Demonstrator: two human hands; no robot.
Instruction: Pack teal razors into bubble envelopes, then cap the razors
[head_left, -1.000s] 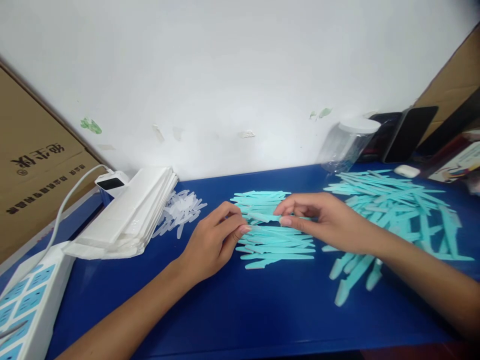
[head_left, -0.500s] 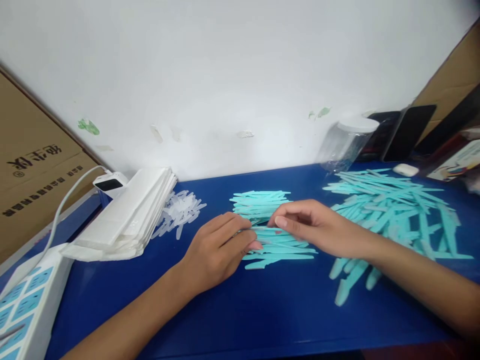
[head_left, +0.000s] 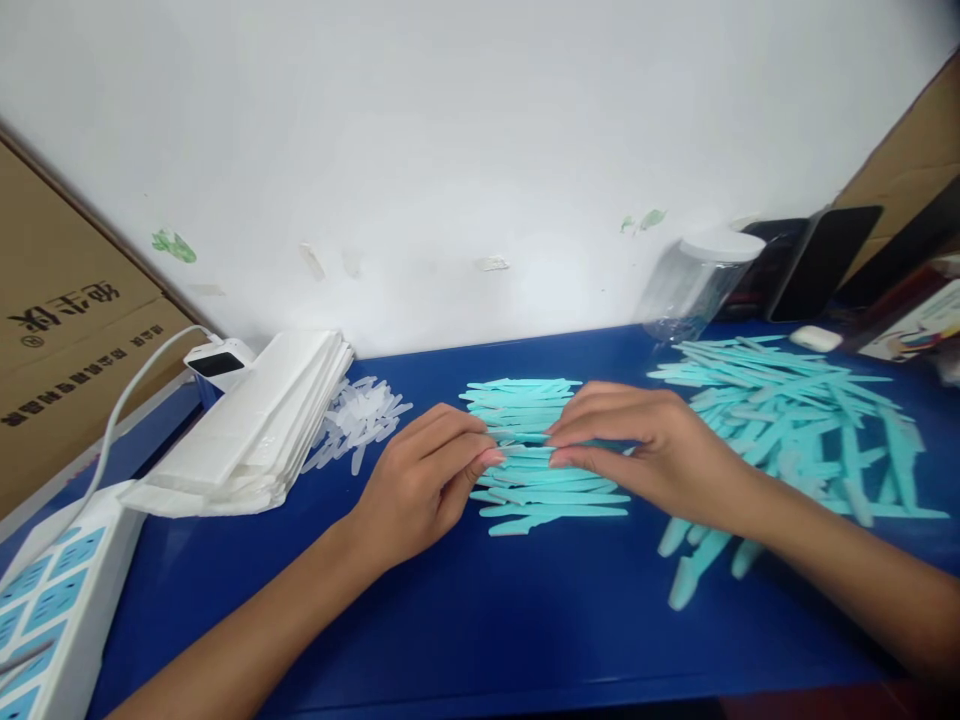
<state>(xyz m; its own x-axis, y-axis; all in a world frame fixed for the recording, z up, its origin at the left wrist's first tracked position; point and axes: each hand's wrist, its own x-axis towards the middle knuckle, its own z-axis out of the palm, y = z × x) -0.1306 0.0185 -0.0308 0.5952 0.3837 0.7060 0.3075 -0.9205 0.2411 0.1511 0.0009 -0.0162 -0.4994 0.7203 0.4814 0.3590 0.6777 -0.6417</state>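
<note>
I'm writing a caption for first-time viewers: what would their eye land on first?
Probably the jumbled heap of turquoise eyebrow razors on the right of the blue table, then the neater bunches in the middle. The left hand and right hand are over those bunches. White packets are stacked at left.

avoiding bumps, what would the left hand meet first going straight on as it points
Likely the teal tools at its fingers, then the right hand; depth is unclear.
</note>
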